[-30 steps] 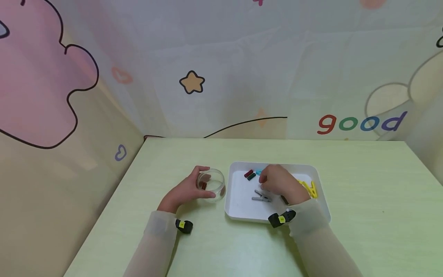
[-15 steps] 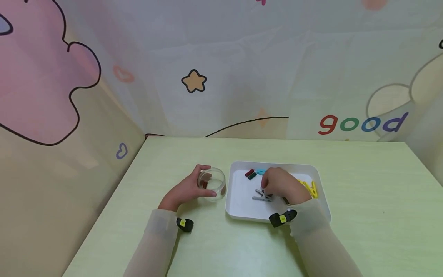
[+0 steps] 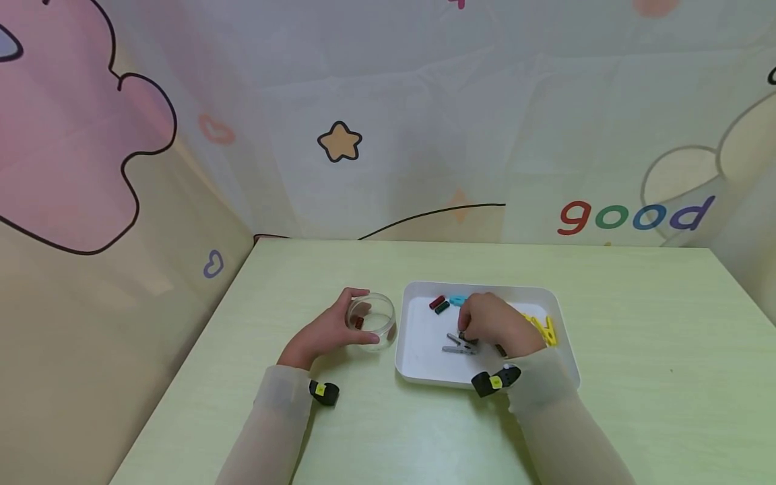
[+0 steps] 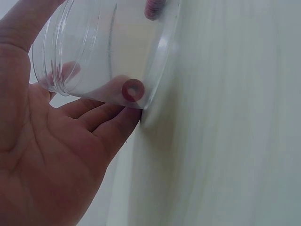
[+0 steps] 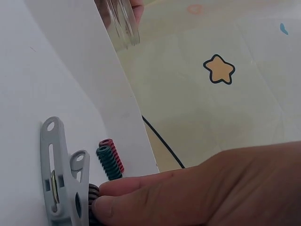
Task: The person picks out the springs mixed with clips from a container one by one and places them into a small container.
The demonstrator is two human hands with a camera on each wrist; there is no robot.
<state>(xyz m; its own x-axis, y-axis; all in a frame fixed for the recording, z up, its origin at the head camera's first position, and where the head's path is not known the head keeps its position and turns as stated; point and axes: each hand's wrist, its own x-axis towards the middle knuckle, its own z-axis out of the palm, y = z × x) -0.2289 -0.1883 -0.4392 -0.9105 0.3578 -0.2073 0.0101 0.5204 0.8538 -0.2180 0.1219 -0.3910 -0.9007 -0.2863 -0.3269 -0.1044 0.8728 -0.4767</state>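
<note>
My left hand [image 3: 327,335] grips a clear jar [image 3: 393,318] from its left side, with fingers and thumb spread around the wall. Inside the jar lies a red spring [image 4: 133,90], seen end-on in the left wrist view; another ribbed reddish piece [image 4: 154,8] shows at that view's top edge. Over the white tray [image 3: 418,367], my right hand [image 3: 498,325] pinches a dark coil spring [image 5: 93,190] between thumb and finger. That spring sits right beside a grey clothespin [image 5: 49,141] in the tray. Part of it is hidden by the thumb.
A red spring [image 3: 437,302] and a dark green spring [image 3: 442,307] lie together near the tray's back left. Behind the right hand is a light blue clip [image 3: 457,300]. Yellow clothespins [image 3: 548,331] lie at the right, and a dark piece [image 3: 500,350] shows by the wrist.
My right fingers have come down slightly towards the grey clothespin and then held there. The left hand stays around the jar.
</note>
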